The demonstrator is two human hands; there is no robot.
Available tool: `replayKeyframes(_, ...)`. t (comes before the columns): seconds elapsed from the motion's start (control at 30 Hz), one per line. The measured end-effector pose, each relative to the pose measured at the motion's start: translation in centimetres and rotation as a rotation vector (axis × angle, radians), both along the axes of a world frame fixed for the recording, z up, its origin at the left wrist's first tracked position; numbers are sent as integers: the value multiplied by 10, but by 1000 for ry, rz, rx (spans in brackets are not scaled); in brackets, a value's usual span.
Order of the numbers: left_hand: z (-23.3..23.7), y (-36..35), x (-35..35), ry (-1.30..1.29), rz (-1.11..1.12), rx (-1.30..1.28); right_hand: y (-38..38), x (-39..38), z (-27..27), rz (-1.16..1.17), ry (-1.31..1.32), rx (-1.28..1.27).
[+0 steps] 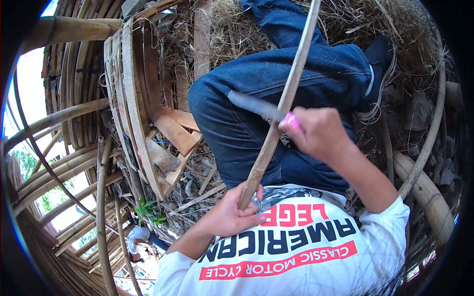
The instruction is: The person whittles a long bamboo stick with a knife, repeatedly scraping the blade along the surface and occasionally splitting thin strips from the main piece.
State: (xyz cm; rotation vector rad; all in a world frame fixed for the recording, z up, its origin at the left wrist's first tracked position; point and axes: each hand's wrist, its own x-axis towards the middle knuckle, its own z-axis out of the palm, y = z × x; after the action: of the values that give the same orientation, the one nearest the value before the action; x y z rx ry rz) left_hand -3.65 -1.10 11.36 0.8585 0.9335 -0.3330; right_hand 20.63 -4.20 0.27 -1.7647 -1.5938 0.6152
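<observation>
A long strip of wood or split bamboo (296, 74) runs slantwise from my waist up past my bent leg. My left hand (229, 214) is wrapped round its lower end, close against my white shirt. In my right hand (321, 133) is a knife (254, 105) with a pink handle, fingers closed round the grip. Its blade crosses the strip at about mid-length, pointing left over my jeans (232, 79). Most of the handle is hidden in my fist.
A slatted wooden crate (136, 98) stands left of my knee, with loose wood offcuts (175, 133) beside it. Dry straw (237, 24) lies ahead. Bamboo poles (64, 118) form a wall at left; a thick bamboo pole (427, 197) lies at right. A person (138, 239) is beyond the poles.
</observation>
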Motion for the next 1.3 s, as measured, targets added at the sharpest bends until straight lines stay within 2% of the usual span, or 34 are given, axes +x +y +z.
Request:
replayKeyframes(0.03, 0, -1, -1, 2, -3, -5, -3, -3, 3, 54, -14, 2)
replayKeyframes(0.1, -3, -3, -3, 17, 15, 45, 9, 18, -19, -45, -55, 19)
replayKeyframes(0.17, -2, -2, -3, 59, 45, 22, 10, 13, -15, -70, 53, -28)
replayKeyframes(0.27, 0, 0, -2, -1, -4, -57, 1, 6, -5, 51, -33, 25)
replayKeyframes(0.3, -3, -2, -1, 29, 16, -22, 8, 15, -18, -65, 8, -70)
replayKeyframes(0.37, -4, -1, -1, 58, 35, 27, 15, 23, -23, -50, 31, -46)
replayKeyframes(0.47, -1, 3, 0, 34, 38, -39, 5, 5, 3, 53, 56, 53)
replayKeyframes(0.57, -2, 2, -1, 33, -1, 33, 20, 32, -26, -17, -39, -3)
replayKeyframes(0.63, -1, 4, -1, 2, 15, 18, 17, 20, -12, -51, 40, -37)
replayKeyframes(0.7, 2, 6, 2, -6, 12, -44, 12, 17, -4, 46, -27, 11)
replayKeyframes(0.73, 1, 4, 2, 19, 9, -25, 15, 25, -18, -27, -46, -30)
replayKeyframes(0.77, 0, 3, 1, 45, 9, -1, 20, 36, -31, 8, -60, 47)
replayKeyframes(0.83, -2, 5, 0, 1, 35, 26, 24, 24, -14, -31, 1, -8)
replayKeyframes(0.9, 3, 6, -4, -29, 1, -17, 14, 12, -1, 102, -26, 74)
replayKeyframes(0.93, 5, 6, -3, -11, -3, -18, 19, 21, -20, 65, -85, 134)
replayKeyframes(0.97, 5, 4, -5, -10, 1, -18, 22, 42, -40, -42, -162, 15)
replayKeyframes(1.03, 2, 5, -4, -1, 22, -33, 29, 48, -28, -102, -29, -80)
replayKeyframes(1.1, 3, 5, -4, 13, 36, -60, 16, 16, -5, 76, -62, 97)
replayKeyframes(1.17, 1, 5, -6, -5, -3, -21, 15, 22, -4, 98, -54, 57)
replayKeyframes(1.27, -1, 2, -11, -5, 19, -5, 27, 53, -32, -155, -32, -114)
replayKeyframes(1.3, 0, 3, -11, -46, 30, -38, 25, 41, -25, -157, -27, -111)
